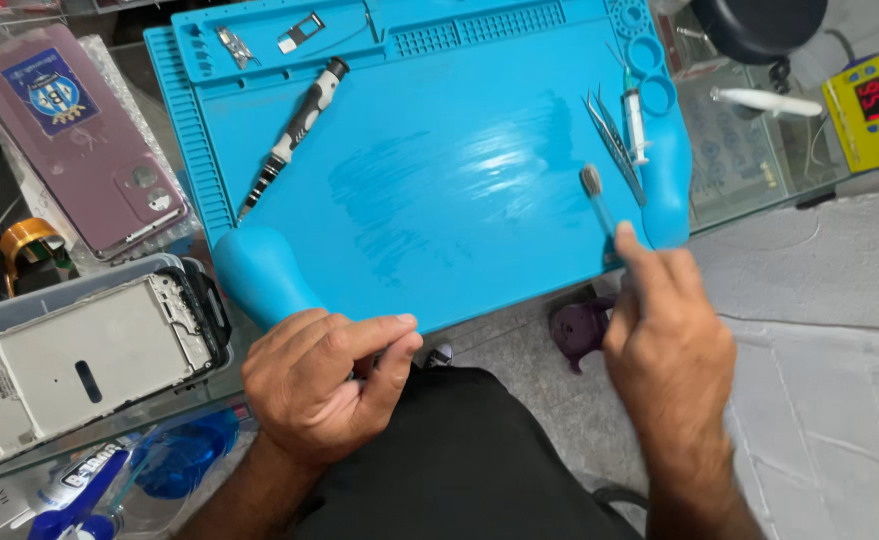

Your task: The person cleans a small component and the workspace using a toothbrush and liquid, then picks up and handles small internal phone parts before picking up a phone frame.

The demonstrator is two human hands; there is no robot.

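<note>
Blue silicone mat [439, 200] lay just beyond my hands, where my right hand [667, 335] pinched a small brush [595, 195] whose bristles touched the mat, while my left hand [324, 385] curled shut, thumb against fingers, at its near edge.

Head view, steeply downward (close) over blue mat [439, 190]

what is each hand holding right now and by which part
The right hand holds a thin clear-handled brush by its handle's lower end, bristles on the blue silicone mat. The left hand is curled; contents cannot be told.
</note>
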